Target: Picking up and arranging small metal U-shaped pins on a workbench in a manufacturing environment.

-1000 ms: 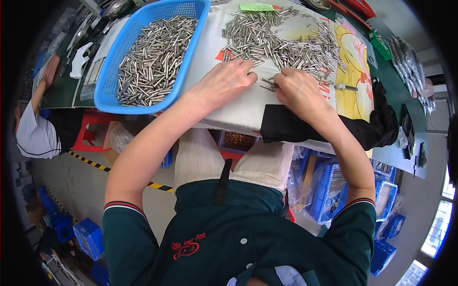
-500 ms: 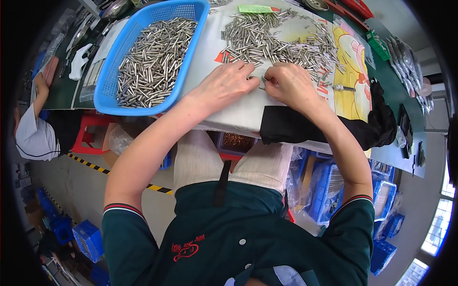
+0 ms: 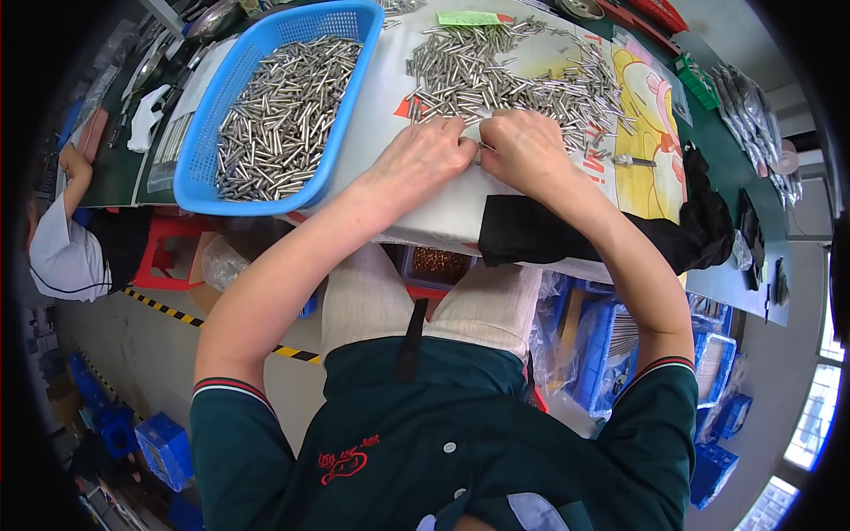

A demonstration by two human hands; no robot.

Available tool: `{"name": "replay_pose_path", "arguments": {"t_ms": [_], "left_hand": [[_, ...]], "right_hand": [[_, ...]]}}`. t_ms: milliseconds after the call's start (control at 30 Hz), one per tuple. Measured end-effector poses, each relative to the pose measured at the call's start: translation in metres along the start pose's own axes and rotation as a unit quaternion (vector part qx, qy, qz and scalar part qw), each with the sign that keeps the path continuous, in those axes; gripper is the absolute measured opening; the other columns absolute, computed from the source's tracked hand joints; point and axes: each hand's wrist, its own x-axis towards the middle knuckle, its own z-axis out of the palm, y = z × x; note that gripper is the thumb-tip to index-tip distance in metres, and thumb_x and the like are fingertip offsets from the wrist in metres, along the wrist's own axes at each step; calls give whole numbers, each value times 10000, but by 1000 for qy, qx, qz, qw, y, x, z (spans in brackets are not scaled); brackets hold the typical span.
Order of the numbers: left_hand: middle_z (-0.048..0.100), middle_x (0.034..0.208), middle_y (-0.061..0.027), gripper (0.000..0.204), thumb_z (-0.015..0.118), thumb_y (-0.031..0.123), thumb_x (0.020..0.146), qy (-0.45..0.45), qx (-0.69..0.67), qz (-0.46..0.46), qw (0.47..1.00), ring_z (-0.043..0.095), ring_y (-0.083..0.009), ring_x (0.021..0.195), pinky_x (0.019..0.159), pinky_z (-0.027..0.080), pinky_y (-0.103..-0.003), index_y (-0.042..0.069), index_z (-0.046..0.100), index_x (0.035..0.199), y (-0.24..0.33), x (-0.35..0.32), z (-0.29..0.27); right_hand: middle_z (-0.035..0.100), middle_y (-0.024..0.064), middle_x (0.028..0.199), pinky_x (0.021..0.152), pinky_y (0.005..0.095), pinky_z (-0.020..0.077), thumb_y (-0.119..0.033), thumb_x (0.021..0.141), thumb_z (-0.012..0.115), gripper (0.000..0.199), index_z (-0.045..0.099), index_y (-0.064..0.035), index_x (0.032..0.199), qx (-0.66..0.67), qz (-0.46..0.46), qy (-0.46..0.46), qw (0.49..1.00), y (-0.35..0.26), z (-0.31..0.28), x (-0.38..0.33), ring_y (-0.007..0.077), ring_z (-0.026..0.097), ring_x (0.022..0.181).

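My left hand [image 3: 432, 152] and my right hand [image 3: 524, 149] meet over the near side of the white cloth, fingers curled and fingertips almost touching. Between them a small metal piece shows, pinched by the right hand; the left fingers are closed too, but what they hold is hidden. Just beyond the hands spreads a heap of short metal pins [image 3: 469, 75]. To the left stands a blue plastic basket [image 3: 189, 173] filled with many similar pins [image 3: 288, 115]. Right of the hands lies a small metal tool with a dark shaft [image 3: 634, 161].
A black cloth [image 3: 540, 232] lies along the table's near edge under my right forearm. A green label [image 3: 467, 18] rests on the heap. At right are a green tray [image 3: 699, 84] and bagged parts [image 3: 739, 111]. Another person's arm [image 3: 75, 177] is at far left.
My hands have drawn closer together, and the right hand has shifted slightly left and up. The metal piece between them is less visible now.
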Motion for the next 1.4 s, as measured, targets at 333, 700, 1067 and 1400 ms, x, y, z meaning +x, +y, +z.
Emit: {"name": "replay_pose_path", "arguments": {"t_ms": [333,700,1067,1400], "left_hand": [[512,838,-118,88,545,23,705,9,0,-16,1000,581,-254,813,650,513,-354,7,531,790,0,2,2],[520,822,-110,80,555,28,689,31,28,-10,999,590,-246,785,634,515,-351,8,546,766,4,4,9],[531,834,-101,95,570,26,675,0,80,-33,996,583,-222,762,646,519,-310,6,553,766,14,7,5],[546,745,-110,96,581,21,633,3,114,-35,993,594,-211,728,602,524,-300,-8,585,725,17,8,7]], "right_hand": [[554,84,751,632,415,466,-108,674,608,78,587,-39,701,53,-59,-1,997,19,-10,-3,291,584,759],[581,103,753,625,390,500,-83,674,609,70,612,-27,632,-35,-131,15,991,16,-4,-7,268,609,791],[624,135,716,621,387,513,-62,667,608,35,632,-39,674,-10,-72,-21,997,-8,-10,-14,293,636,714],[587,115,817,607,341,516,-65,658,594,55,633,-50,695,-80,-87,12,993,-9,-6,-14,250,596,807]]}}
